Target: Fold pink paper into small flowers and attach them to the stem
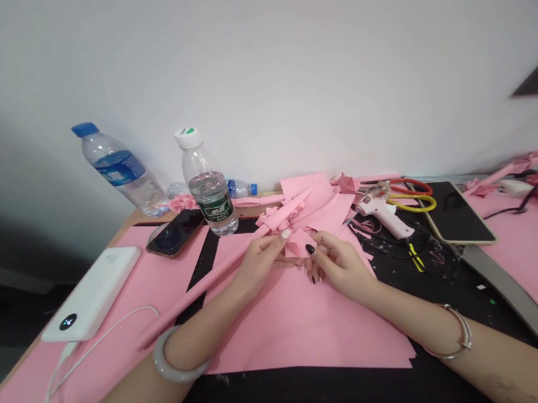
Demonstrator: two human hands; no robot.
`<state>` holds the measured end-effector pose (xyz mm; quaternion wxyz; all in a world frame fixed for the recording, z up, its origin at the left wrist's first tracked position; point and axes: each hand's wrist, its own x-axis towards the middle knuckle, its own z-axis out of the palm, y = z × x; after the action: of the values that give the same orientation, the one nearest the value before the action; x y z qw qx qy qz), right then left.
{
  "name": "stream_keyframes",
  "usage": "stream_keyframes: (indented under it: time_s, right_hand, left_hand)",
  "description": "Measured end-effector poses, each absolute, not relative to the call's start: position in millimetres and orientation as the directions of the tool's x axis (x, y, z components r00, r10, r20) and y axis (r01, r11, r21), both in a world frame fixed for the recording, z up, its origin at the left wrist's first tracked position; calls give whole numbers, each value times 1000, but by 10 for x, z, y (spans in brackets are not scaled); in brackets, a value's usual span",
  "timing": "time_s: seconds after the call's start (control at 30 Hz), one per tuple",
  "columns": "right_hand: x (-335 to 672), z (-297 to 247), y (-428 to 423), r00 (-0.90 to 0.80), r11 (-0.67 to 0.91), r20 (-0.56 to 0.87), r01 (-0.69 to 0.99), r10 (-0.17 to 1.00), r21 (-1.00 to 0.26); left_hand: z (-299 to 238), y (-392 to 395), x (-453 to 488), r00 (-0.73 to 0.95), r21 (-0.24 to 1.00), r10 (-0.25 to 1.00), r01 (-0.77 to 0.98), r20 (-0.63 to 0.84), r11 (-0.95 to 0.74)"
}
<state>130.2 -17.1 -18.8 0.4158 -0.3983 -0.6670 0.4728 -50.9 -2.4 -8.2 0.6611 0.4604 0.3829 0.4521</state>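
Between my two hands is a small piece of folded pink paper (300,244), held above a large pink sheet (298,332). My left hand (268,255) pinches its left side between thumb and fingers. On the right side, my right hand (334,258) grips it, the dark-nailed thumb lying on the front. Some of the fingers behind the paper are hidden. Just beyond my hands lies a heap of cut and folded pink paper (317,202). A long rolled pink paper (197,300) slants past my left forearm.
Two water bottles, one blue-capped (123,173) and one white-capped (209,190), stand at the back left, near a phone (176,233) and a cabled white power bank (95,291). A glue gun (386,216), yellow-handled scissors (415,202) and a tablet (457,214) lie right.
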Motion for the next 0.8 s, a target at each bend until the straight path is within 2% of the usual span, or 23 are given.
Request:
stream_keyframes:
  time_s: [0.27,0.8]
  right_hand:
    - [1284,-194,-151,-317,179,133,122,939,-976]
    - [1284,-196,-137,-352,86,65,45,934,-995]
  left_hand:
    - [-79,-10,-510,294,954,943,-201,-157,221]
    - [-90,-26,-496,271,988,958,-91,-99,128]
